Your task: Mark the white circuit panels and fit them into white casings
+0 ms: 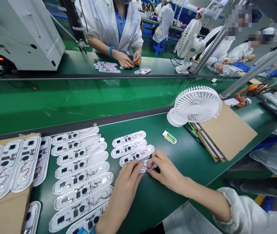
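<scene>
A long white oval shell [144,167] with thin red wires inside lies on the green table in front of me, partly covered by my fingers. My left hand [126,183] is closed over its left end. At its right end, the thumb and fingers of my right hand [164,169] pinch together; whether they grip the shell's rim or a wire is too small to make out. Just beyond sits a group of similar shells [129,148] with black parts. To the left runs a column of several more wired shells [81,175].
A cardboard sheet [6,216] bears more shells at far left. A white fan [197,105] stands beside stacked cardboard [228,130]; a small white case with green batteries [169,137] lies nearer. Across the green conveyor [79,100], a co-worker [114,29] handles similar parts.
</scene>
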Tool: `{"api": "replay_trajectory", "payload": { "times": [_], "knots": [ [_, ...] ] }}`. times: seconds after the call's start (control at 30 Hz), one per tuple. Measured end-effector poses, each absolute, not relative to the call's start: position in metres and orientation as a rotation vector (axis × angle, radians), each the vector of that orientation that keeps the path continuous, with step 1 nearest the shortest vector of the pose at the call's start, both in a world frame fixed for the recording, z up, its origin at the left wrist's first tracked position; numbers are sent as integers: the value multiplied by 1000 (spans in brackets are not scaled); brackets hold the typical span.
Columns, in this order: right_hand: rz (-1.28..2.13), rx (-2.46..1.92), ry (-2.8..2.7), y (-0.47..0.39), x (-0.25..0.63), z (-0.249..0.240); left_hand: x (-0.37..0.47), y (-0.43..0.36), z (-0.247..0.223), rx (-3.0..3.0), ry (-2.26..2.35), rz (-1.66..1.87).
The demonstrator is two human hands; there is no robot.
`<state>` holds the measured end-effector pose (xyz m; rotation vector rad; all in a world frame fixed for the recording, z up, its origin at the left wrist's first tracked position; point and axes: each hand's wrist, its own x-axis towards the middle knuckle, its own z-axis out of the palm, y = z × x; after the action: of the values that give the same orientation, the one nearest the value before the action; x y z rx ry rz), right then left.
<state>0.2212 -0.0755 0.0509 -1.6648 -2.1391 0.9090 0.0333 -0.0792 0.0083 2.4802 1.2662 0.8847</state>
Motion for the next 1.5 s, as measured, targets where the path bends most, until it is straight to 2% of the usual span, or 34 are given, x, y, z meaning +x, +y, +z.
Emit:
{"api": "replay_trajectory", "payload": {
  "times": [0.37, 1.07, 1.5],
  "knots": [
    [1069, -1673, -2035, -81, 220, 61, 31, -77, 14, 2532, 1172, 716],
    [758, -1664, -2175, -76, 217, 48, 26, -80, 14, 2787, 1143, 715],
    [1052, -1760, -2355, -44, 216, 70, 29, -89, 14, 3089, 1139, 515]
  ]
}}
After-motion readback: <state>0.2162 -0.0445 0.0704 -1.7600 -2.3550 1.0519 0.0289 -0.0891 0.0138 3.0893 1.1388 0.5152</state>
